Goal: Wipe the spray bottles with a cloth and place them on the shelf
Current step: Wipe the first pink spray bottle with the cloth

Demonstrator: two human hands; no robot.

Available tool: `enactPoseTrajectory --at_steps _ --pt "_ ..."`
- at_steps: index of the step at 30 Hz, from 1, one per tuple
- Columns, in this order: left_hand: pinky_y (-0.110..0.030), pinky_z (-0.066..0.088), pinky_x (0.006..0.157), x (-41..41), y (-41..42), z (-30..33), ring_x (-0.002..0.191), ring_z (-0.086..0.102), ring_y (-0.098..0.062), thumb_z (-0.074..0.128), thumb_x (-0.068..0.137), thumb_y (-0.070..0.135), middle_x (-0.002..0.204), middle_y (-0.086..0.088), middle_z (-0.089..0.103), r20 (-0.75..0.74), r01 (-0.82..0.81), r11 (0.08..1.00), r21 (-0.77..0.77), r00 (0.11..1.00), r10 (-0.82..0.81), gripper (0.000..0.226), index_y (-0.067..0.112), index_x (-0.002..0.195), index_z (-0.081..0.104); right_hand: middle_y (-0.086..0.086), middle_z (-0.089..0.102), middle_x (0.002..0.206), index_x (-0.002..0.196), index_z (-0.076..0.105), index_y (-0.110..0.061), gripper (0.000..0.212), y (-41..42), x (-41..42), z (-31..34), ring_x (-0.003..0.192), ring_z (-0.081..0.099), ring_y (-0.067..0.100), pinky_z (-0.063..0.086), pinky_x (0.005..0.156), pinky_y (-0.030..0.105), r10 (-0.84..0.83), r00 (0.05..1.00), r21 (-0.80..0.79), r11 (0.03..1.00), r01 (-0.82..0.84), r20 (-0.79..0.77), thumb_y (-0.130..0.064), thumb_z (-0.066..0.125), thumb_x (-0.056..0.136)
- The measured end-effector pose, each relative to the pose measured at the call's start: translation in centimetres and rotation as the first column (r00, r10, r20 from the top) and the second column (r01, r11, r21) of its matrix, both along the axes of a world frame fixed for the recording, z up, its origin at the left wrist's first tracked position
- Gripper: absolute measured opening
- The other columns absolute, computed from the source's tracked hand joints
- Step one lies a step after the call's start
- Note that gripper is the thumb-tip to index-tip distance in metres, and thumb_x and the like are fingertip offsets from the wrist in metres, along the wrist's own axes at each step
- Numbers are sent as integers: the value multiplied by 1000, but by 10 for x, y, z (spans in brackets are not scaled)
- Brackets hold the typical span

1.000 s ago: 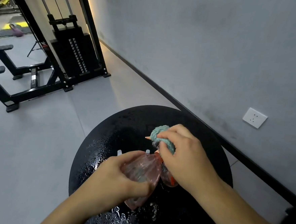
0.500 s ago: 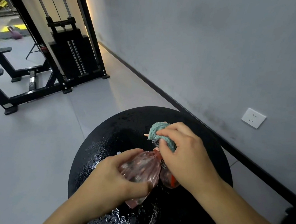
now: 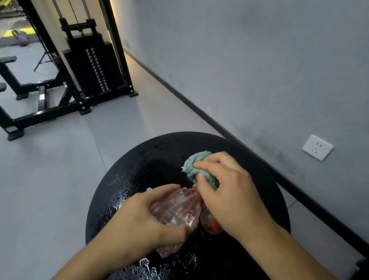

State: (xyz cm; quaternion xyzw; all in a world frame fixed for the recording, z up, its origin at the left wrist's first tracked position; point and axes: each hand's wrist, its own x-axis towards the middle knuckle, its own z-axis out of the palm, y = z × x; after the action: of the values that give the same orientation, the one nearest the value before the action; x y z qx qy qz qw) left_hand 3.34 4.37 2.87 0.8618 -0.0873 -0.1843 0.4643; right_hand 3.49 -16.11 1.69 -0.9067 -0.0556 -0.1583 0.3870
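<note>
Both hands (image 3: 149, 222) on spray bottle (image 3: 177, 209)

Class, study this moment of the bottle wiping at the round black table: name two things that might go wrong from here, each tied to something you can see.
1. The black table is wet with droplets, so the pink spray bottle held by the left hand might slip.
2. The right hand presses the teal cloth on the bottle's top; pushing there could trigger a spray or knock the second bottle beside it.

Clear ribbed plastic bottle (image 3: 175, 209); fluffy cloth (image 3: 196, 163); glossy wet table (image 3: 132, 180).
</note>
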Motion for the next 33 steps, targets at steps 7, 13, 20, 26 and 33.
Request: enactPoseTrajectory --at_steps 7,13,20,26,33 --pt "-16 58 67 0 2 -1 81 78 -10 96 65 18 105 15 79 9 12 1000 3 1000 -12 73 45 127 68 -18 55 115 124 73 -19 28 -3 1 3 108 54 -4 36 90 -5 -89 994 24 996 88 64 -15 65 98" --pt "-30 62 60 1 1 -11 68 76 -10 96 57 23 104 10 78 31 -8 999 32 999 7 85 48 132 66 -22 56 116 124 72 -23 28 2 -3 1 115 55 0 42 96 5 49 998 -44 998 -47 42 -17 63 98" --pt "-20 57 57 -2 0 -4 68 74 -3 95 59 19 104 16 75 68 -16 998 57 998 12 87 47 136 64 -22 57 117 124 72 -23 27 1 -2 0 114 56 -4 39 95 0 37 998 -1 999 -37 51 -18 65 98" --pt "-18 57 62 2 6 -3 77 76 -6 97 61 23 107 14 77 74 -27 1000 14 997 26 82 49 132 65 -16 60 113 119 76 -18 26 -9 2 1 107 59 -4 41 89 -1 -118 982 76 991 107 151 -11 70 94" --pt "-17 55 88 7 12 0 101 73 3 92 57 39 112 28 75 94 -52 993 -105 994 62 70 52 121 67 -18 60 108 113 75 -19 20 -14 5 -5 98 59 -8 43 74 -1 -102 995 34 994 103 -24 -17 66 95"
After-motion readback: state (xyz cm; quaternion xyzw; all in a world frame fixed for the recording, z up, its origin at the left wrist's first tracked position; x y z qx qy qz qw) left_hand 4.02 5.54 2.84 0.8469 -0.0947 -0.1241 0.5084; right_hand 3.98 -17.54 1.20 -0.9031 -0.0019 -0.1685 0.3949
